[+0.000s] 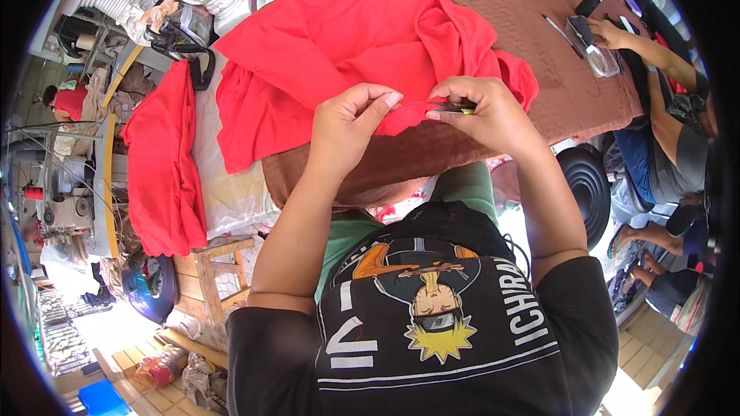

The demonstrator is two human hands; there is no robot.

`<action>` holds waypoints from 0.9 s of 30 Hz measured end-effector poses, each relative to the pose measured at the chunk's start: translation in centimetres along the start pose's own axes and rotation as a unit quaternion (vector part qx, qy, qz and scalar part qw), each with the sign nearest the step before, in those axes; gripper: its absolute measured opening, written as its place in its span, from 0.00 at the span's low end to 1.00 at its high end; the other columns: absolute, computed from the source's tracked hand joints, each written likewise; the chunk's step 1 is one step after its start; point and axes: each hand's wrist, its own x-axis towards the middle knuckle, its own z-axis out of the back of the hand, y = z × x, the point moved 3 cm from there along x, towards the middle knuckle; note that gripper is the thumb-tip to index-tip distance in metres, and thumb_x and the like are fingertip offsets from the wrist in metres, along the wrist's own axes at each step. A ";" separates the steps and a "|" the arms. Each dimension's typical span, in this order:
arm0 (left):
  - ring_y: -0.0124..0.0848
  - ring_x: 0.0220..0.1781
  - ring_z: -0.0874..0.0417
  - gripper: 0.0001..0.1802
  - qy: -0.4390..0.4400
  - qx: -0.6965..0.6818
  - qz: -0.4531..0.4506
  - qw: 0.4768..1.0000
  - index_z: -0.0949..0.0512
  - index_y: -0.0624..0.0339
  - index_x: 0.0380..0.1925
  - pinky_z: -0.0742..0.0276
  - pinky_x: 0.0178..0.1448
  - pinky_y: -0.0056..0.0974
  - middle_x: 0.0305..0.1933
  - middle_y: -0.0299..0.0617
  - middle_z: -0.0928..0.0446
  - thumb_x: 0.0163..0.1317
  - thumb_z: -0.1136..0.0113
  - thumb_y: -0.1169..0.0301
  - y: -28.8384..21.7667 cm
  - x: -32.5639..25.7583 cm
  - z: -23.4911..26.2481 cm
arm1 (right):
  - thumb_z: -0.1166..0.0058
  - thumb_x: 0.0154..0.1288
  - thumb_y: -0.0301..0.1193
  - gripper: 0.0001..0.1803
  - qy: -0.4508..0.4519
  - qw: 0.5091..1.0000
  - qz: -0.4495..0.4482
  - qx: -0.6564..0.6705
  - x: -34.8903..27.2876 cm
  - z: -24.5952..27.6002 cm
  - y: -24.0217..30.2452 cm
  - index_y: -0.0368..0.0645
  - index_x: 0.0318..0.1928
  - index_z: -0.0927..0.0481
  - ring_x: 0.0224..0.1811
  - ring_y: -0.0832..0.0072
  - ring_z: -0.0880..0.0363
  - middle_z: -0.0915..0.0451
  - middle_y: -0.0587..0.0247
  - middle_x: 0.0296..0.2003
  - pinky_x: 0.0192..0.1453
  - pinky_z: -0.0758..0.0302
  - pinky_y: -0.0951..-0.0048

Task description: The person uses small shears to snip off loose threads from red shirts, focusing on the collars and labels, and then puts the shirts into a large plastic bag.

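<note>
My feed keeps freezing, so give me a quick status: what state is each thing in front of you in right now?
Red garment: crumpled and spread on the brown table cover, edge pulled toward the hands.
Left hand: grip pinched shut on the garment's edge.
Right hand: closed around a small tool, partly hidden, at the same edge.
Second red cloth: hanging draped at the left.
Other person's hand: resting on the table by a clear object.

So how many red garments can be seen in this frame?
2. One red garment is spread on the brown-covered table, its edge pinched by the left hand and right hand. Another red garment hangs over a stand at left. More may be hidden.
</note>
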 end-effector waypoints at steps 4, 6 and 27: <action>0.22 0.40 0.21 0.09 0.025 0.003 0.015 1.000 0.21 0.68 0.37 0.26 0.47 0.28 0.36 0.39 0.19 0.63 0.43 0.72 -0.1 0.1 0.1 | 0.37 0.54 0.30 0.09 0.000 1.000 -0.013 0.012 -0.1 0.0 -0.2 0.42 0.35 0.20 0.17 0.79 0.37 0.33 0.66 0.15 0.24 0.36 0.75; 0.25 0.42 0.20 0.09 0.034 -0.018 0.017 0.999 0.22 0.67 0.38 0.25 0.50 0.30 0.38 0.41 0.19 0.64 0.45 0.71 -0.1 0.2 0.2 | 0.37 0.54 0.30 0.09 0.004 1.000 -0.020 0.019 0.0 0.0 -0.2 0.42 0.35 0.20 0.17 0.79 0.37 0.33 0.66 0.15 0.24 0.36 0.75; 0.37 0.51 0.23 0.17 0.066 0.161 -0.143 0.974 0.22 0.61 0.42 0.31 0.58 0.40 0.47 0.43 0.23 0.53 0.35 0.67 -3.8 0.0 2.2 | 0.37 0.54 0.31 0.09 0.009 1.000 -0.017 0.018 0.3 0.2 0.3 0.43 0.36 0.20 0.17 0.79 0.37 0.33 0.66 0.15 0.24 0.37 0.75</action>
